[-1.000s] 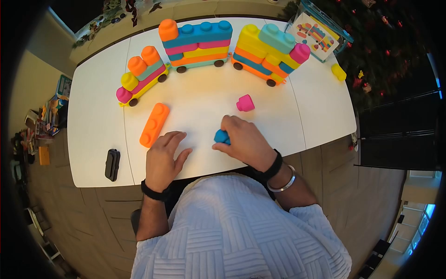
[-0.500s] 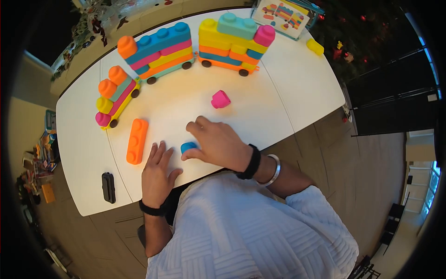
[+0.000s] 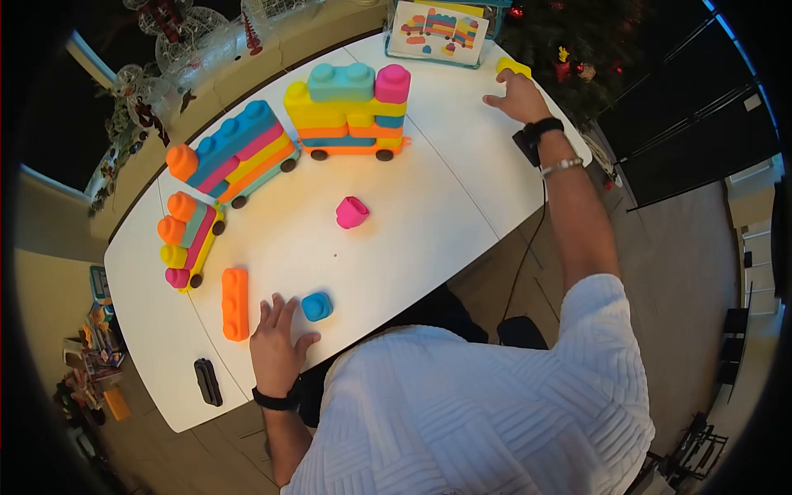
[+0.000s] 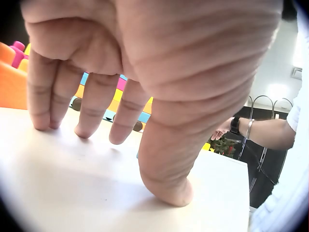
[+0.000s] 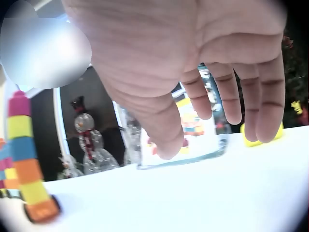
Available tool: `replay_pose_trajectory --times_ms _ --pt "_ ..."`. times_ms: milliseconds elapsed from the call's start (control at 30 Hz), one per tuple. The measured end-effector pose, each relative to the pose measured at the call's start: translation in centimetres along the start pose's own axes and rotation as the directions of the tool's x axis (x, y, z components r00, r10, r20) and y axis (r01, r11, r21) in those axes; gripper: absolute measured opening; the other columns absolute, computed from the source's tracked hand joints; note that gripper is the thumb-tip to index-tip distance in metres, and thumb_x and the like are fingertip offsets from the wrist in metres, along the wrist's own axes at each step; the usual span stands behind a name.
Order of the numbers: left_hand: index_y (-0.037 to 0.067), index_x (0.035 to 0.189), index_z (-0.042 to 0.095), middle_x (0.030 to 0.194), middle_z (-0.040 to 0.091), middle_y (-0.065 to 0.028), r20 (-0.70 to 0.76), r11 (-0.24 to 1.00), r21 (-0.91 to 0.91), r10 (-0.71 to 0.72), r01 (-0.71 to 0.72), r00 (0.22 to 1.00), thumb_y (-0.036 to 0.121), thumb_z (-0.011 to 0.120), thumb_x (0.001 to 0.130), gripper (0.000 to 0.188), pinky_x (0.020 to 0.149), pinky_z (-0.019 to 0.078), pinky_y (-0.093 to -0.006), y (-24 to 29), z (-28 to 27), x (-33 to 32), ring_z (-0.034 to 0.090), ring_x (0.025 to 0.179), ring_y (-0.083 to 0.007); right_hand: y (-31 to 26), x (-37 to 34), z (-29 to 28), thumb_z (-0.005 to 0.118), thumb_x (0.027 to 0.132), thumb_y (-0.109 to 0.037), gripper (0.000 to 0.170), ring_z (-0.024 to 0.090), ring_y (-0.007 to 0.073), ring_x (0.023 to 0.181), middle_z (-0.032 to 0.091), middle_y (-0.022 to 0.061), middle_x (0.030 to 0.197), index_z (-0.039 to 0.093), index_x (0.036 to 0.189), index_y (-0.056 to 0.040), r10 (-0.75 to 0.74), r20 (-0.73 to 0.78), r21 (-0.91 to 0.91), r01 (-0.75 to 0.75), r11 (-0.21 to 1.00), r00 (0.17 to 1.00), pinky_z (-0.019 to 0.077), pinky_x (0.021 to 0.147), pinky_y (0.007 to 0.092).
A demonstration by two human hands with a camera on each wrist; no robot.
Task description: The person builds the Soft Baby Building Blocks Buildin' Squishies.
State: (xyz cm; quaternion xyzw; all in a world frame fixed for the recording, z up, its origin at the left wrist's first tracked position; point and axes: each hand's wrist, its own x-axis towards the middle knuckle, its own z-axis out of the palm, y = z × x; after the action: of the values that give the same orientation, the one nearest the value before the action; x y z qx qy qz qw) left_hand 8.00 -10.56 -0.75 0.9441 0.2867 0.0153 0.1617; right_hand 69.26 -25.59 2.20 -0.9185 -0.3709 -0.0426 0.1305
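My right hand (image 3: 523, 101) reaches out over the far right of the table, fingers extended and thumb apart. Its fingertips overlap a yellow block (image 3: 513, 64), which shows behind them as a yellow strip (image 5: 251, 143) in the right wrist view. Near the front edge, my left hand (image 3: 279, 351) rests on the table, fingers spread and fingertips down, holding nothing. Just right of its fingers stands a small blue block (image 3: 317, 306). A long orange block (image 3: 235, 305) with rounded studs lies to its left. Farther in, a pink block (image 3: 352, 212) lies on its side.
Three block-built wagons stand in an arc: a small one (image 3: 191, 239), a blue-topped one (image 3: 239, 157) and a yellow one (image 3: 346, 111). A clear case (image 3: 437, 35) with a picture card stands at the back. A black object (image 3: 208, 382) lies front left.
My right hand has let go of the blue block and swung right to the yellow block. The left hand stays on the table beside the orange block. The head view has shifted rightward.
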Motion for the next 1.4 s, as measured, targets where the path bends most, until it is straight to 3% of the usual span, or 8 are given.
replay_pose_trajectory --times_ms 67,267,533,800,1000,1100,1167,1400 --pt "0.005 0.143 0.065 0.151 0.062 -0.0294 0.007 1.0 -0.015 -0.018 0.018 1.0 0.035 0.094 0.078 0.076 0.103 0.059 -0.0533 0.2 -0.1 0.1 0.059 0.138 -0.056 2.5 2.7 1.1 0.092 0.083 -0.038 0.079 0.072 0.042 0.12 0.061 0.025 0.147 0.057 0.147 -0.0071 0.217 0.049 -0.184 -0.205 0.961 0.975 0.0615 0.1 0.045" --pt "0.005 0.141 0.067 0.151 0.062 -0.0313 0.0 0.999 -0.026 -0.044 0.044 0.999 0.031 0.097 0.074 0.078 0.109 0.0564 -0.0539 0.4 0.2 -0.1 0.057 0.14 -0.0566 5.6 5.9 3.2 0.1 0.073 -0.016 0.118 0.053 0.0499 0.145 0.019 0.0226 0.178 0.033 0.169 -0.0264 0.445 0.035 -0.175 -0.433 0.884 0.895 0.0583 0.11 0.051" --pt "0.005 0.138 0.069 0.15 0.063 -0.0278 -0.029 1.0 -0.007 -0.031 0.031 0.999 0.03 0.096 0.075 0.072 0.106 0.0582 -0.0532 0.4 0.3 -0.1 0.059 0.137 -0.0556 7.8 9.3 4.7 0.098 0.071 -0.005 0.129 0.04 0.0468 0.156 0.023 0.0095 0.18 0.027 0.172 -0.0411 0.359 0.135 -0.212 -0.327 0.921 0.924 0.0464 0.118 0.0669" --pt "0.006 0.137 0.069 0.15 0.063 -0.028 -0.05 1.0 -0.02 -0.021 0.02 0.999 0.031 0.096 0.076 0.072 0.106 0.0585 -0.0527 0.0 0.7 -0.2 0.06 0.137 -0.0552 9.5 9.8 6.1 0.097 0.078 -0.016 0.116 0.051 0.0501 0.145 0.05 0.0236 0.16 0.031 0.168 -0.0484 0.32 0.25 -0.251 -0.258 0.933 0.914 0.045 0.119 0.058" --pt "0.007 0.139 0.069 0.15 0.062 -0.0316 -0.054 0.996 -0.079 -0.043 0.039 0.998 0.032 0.099 0.073 0.076 0.111 0.0558 -0.0534 -0.1 0.7 -0.4 0.057 0.14 -0.0553 9.9 6.7 4.2 0.103 0.069 -0.031 0.112 0.057 0.0455 0.143 0.06 0.0266 0.148 0.039 0.161 -0.0354 0.318 0.219 -0.205 -0.275 0.939 0.922 0.0454 0.119 0.0545" --pt "0.007 0.138 0.069 0.149 0.063 -0.0305 -0.063 0.997 -0.074 -0.019 0.014 0.998 0.033 0.098 0.074 0.075 0.11 0.0566 -0.0529 -0.3 0.8 -0.5 0.058 0.139 -0.055 8.9 5.1 1.7 0.099 0.073 -0.025 0.104 0.064 0.0464 0.134 0.067 0.0289 0.137 0.037 0.157 -0.0239 0.15 0.282 -0.135 -0.116 0.984 0.948 0.0524 0.112 0.0528" --pt "0.006 0.137 0.069 0.149 0.065 -0.0256 -0.086 0.999 -0.025 0.019 -0.021 0.996 0.037 0.094 0.079 0.071 0.103 0.0596 -0.0515 -0.6 1.0 -0.6 0.061 0.137 -0.0538 7.3 4.6 0.9 0.085 0.083 -0.016 0.079 0.072 0.0443 0.118 0.072 0.0273 0.125 0.038 0.146 -0.0135 -0.007 0.068 -0.119 0.015 0.993 0.998 0.0577 0.103 0.0533" --pt "0.004 0.136 0.069 0.149 0.064 -0.0287 -0.1 0.997 -0.077 0.01 -0.017 0.995 0.036 0.095 0.078 0.072 0.107 0.0578 -0.0514 -0.5 0.8 -0.7 0.059 0.14 -0.0538 0.7 1.2 -3.5 0.075 0.086 -0.017 0.068 0.07 0.0515 0.106 0.067 0.0275 0.123 0.039 0.143 -0.0074 -0.328 -0.294 0.027 0.351 0.936 0.898 0.06 0.09 0.0559"
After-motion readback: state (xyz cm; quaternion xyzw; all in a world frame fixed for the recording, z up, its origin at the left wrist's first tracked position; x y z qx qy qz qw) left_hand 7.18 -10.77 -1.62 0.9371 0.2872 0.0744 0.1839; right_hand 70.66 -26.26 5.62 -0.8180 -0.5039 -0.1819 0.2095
